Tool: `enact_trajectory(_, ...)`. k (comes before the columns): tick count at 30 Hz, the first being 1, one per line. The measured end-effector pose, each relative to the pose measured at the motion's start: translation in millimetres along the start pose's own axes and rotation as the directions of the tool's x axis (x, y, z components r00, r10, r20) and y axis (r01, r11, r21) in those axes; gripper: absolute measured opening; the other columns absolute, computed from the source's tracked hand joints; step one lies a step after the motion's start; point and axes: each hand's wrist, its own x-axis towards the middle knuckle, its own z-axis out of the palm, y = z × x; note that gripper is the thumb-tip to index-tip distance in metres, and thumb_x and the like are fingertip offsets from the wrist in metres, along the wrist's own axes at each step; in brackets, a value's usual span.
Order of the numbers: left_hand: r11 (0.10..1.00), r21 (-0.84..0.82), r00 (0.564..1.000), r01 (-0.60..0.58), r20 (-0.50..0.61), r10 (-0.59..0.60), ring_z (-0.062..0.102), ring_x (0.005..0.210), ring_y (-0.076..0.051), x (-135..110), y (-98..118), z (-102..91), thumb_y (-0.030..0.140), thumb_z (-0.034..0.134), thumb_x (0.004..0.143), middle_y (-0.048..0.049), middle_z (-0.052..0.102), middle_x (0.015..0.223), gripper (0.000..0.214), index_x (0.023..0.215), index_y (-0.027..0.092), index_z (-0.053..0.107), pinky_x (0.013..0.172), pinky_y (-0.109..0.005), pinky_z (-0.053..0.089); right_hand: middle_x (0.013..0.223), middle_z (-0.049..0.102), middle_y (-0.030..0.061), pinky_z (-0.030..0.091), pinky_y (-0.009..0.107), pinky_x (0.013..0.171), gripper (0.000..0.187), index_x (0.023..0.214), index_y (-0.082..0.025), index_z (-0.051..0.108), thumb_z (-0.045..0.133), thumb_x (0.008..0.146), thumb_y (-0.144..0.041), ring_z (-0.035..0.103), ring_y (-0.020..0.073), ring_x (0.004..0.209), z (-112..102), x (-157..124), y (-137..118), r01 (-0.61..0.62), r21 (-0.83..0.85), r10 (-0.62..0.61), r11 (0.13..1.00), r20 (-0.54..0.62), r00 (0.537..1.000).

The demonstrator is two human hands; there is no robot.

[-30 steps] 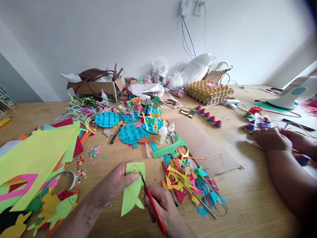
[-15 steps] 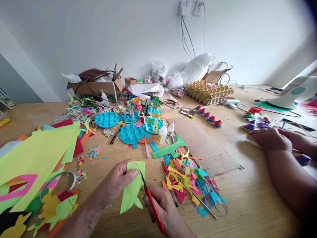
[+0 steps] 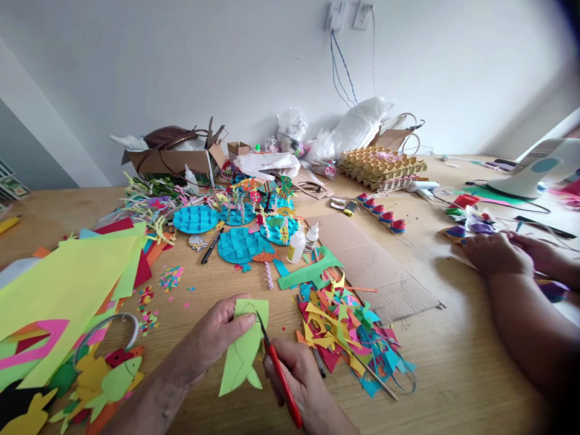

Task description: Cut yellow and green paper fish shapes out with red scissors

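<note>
A lime-green piece of paper [image 3: 240,356] with a fish outline drawn on it is pinched between the thumb and fingers of my left hand [image 3: 224,329]. Its right side and tail follow a cut edge. My right hand [image 3: 299,377] is wrapped around red-handled scissors [image 3: 281,377], whose dark blades point up and left, at the paper's upper right beside my left thumb. The lower fingers of my left hand are hidden behind the paper. To the left lie cut paper fish, a lime one [image 3: 118,379] among them.
Paper scraps [image 3: 348,332] are heaped right of my hands, by a cardboard sheet [image 3: 362,260]. Coloured sheets [image 3: 77,272] lie left. Ahead stand glue bottles [image 3: 296,246] and blue round bases [image 3: 240,244]. Another person's hands [image 3: 502,254] work at the right near painted egg-carton pieces [image 3: 383,214].
The green paper and my left hand have shifted slightly down and to the right against the scissors. My right hand stays almost in place.
</note>
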Motion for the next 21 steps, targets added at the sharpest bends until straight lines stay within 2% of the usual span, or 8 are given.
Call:
enact_trajectory(4,1.0,0.012,1.0,-0.001,-0.006,0.001,0.042,0.049,-0.008,-0.2,0.8,0.0,0.038,0.067,0.07,0.0052,0.048,0.056,0.025,0.07,0.015,0.058,0.045,-0.018,0.037,0.049,0.026,-0.0061,0.021,0.022,0.045,0.042,0.054,-0.019,0.03,0.044,0.086,-0.043,0.026,0.0086,0.049,-0.6,-0.1,-0.9,-0.001,0.005,0.001,1.0,0.002,1.0)
enact_trajectory(8,1.0,0.021,1.0,0.0,-0.03,0.0,0.046,0.052,-0.011,-0.4,1.8,1.7,0.039,0.066,0.07,0.0032,0.053,0.058,0.025,0.071,0.016,0.059,0.047,-0.02,0.037,0.048,0.029,-0.006,0.022,0.021,0.044,0.044,0.054,-0.019,0.031,0.045,0.086,-0.045,0.028,0.0084,0.048,-0.2,0.4,-0.7,-0.007,-0.01,0.007,1.0,0.004,1.0)
enact_trajectory(12,0.996,0.066,0.995,-0.054,-0.077,0.059,0.042,0.052,-0.01,-1.2,1.6,2.4,0.04,0.066,0.071,0.0048,0.049,0.057,0.025,0.069,0.016,0.059,0.048,-0.02,0.036,0.047,0.029,-0.0058,0.022,0.021,0.043,0.044,0.053,-0.02,0.031,0.044,0.086,-0.046,0.029,0.0087,0.048,1.0,1.9,-0.7,0.008,-0.031,-0.008,0.999,-0.015,1.0)
enact_trajectory(21,1.0,0.015,1.0,-0.009,-0.001,0.009,0.04,0.05,-0.008,-1.7,-1.8,4.1,0.041,0.065,0.071,0.0056,0.046,0.057,0.026,0.068,0.017,0.054,0.045,-0.018,0.038,0.049,0.027,-0.006,0.02,0.022,0.045,0.04,0.053,-0.019,0.032,0.045,0.085,-0.038,0.027,0.0088,0.049,0.7,2.3,-3.4,-0.008,-0.021,0.008,1.0,-0.017,1.0)
